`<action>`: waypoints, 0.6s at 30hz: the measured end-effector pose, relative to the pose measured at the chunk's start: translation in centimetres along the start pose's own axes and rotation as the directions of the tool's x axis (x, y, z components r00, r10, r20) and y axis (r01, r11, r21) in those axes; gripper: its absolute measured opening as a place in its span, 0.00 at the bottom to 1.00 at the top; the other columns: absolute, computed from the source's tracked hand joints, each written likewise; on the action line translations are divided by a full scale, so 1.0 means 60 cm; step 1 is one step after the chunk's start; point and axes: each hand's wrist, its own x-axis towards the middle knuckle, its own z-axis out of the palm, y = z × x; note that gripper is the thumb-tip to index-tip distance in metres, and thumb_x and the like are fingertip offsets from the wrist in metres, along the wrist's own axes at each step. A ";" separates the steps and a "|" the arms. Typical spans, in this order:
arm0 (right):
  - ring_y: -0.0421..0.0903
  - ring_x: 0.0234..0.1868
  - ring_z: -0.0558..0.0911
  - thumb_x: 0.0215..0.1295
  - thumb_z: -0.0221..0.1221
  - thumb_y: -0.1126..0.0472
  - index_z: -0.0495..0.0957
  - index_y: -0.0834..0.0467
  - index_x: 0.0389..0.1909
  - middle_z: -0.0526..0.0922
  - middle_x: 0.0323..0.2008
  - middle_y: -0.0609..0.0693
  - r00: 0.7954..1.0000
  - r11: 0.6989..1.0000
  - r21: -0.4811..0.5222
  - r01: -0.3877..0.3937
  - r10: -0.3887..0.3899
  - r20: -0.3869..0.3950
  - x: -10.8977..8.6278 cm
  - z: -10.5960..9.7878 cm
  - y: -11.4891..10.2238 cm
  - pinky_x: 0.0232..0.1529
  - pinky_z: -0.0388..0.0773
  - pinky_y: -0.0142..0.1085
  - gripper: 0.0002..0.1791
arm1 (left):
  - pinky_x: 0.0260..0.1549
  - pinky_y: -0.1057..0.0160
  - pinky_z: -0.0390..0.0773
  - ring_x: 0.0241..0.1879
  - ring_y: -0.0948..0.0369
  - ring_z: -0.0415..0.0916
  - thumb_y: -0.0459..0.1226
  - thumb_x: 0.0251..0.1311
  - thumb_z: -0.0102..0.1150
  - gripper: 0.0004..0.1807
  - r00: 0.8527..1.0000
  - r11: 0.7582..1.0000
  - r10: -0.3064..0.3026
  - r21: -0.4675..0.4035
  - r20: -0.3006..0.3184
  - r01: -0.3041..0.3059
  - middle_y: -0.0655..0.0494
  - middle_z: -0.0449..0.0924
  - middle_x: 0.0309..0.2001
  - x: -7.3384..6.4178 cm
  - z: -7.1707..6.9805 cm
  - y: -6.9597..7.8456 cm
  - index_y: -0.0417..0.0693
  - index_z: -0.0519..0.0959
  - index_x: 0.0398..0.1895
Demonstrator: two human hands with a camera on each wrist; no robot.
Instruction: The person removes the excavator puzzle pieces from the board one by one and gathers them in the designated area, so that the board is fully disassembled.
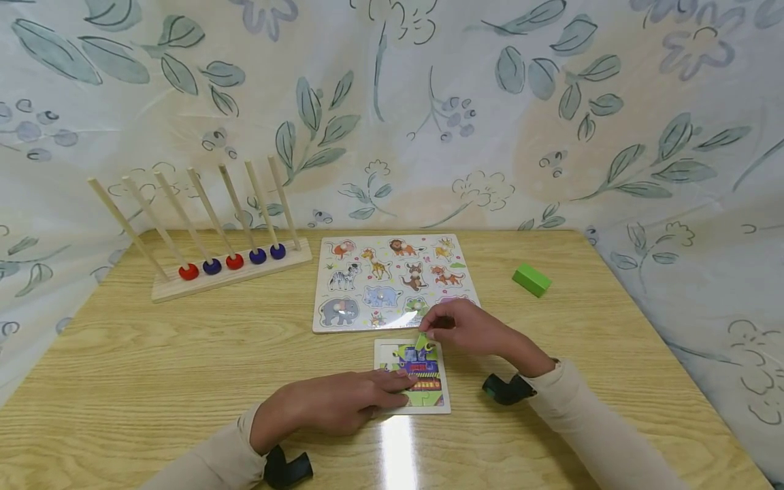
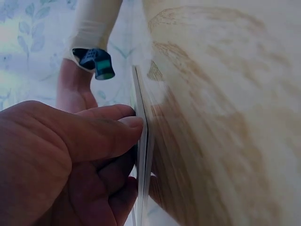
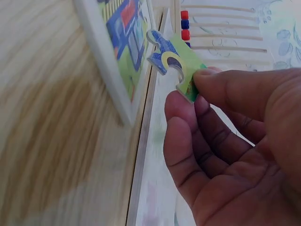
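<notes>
A small jigsaw puzzle in a white frame (image 1: 445, 401) lies on the table in front of me, with a colourful vehicle picture; its upper left corner shows bare white. My left hand (image 1: 343, 401) rests on its left side with fingers stretched over the picture. In the left wrist view the thumb (image 2: 108, 136) touches the frame's edge. Between thumb and fingertips, my right hand (image 1: 468, 327) pinches a green and blue jigsaw piece (image 3: 188, 61) above the puzzle's upper part. The right wrist view shows this piece tilted and apart from the frame (image 3: 106, 70).
Just behind lies a larger animal peg puzzle (image 1: 392, 286). A wooden rod stand (image 1: 282, 257) with red and blue beads stands at the back left. Toward the right is a green block (image 1: 531, 280). A floral cloth (image 1: 392, 136) hangs behind the wooden table (image 1: 184, 367).
</notes>
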 end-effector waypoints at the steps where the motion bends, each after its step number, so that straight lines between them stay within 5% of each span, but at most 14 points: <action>1: 0.43 0.37 0.76 0.66 0.59 0.69 0.83 0.58 0.37 0.82 0.36 0.47 1.000 1.000 -0.001 -0.008 0.008 0.000 -0.002 -0.002 0.003 0.41 0.77 0.35 0.05 | 0.67 0.62 0.58 0.70 0.58 0.56 0.32 0.73 0.46 0.20 1.000 1.000 0.000 -0.004 0.000 0.000 0.51 0.63 0.70 -0.001 0.001 -0.001 0.45 0.73 0.65; 12: 0.43 0.33 0.75 0.66 0.58 0.71 0.84 0.61 0.38 0.83 0.35 0.46 0.998 0.997 -0.042 -0.067 0.067 -0.010 -0.031 -0.042 0.021 0.34 0.75 0.32 0.07 | 0.66 0.63 0.58 0.71 0.60 0.56 0.32 0.73 0.46 0.21 1.000 0.999 -0.024 -0.037 0.018 0.025 0.55 0.62 0.71 -0.004 -0.006 -0.001 0.46 0.72 0.66; 18: 0.42 0.34 0.74 0.66 0.58 0.70 0.84 0.61 0.37 0.83 0.36 0.47 0.995 0.997 -0.017 -0.072 0.073 0.073 -0.039 -0.045 0.037 0.35 0.75 0.32 0.06 | 0.66 0.62 0.59 0.71 0.60 0.55 0.31 0.73 0.46 0.21 0.998 0.997 -0.052 -0.053 0.028 0.053 0.55 0.61 0.71 -0.008 -0.004 0.000 0.46 0.72 0.66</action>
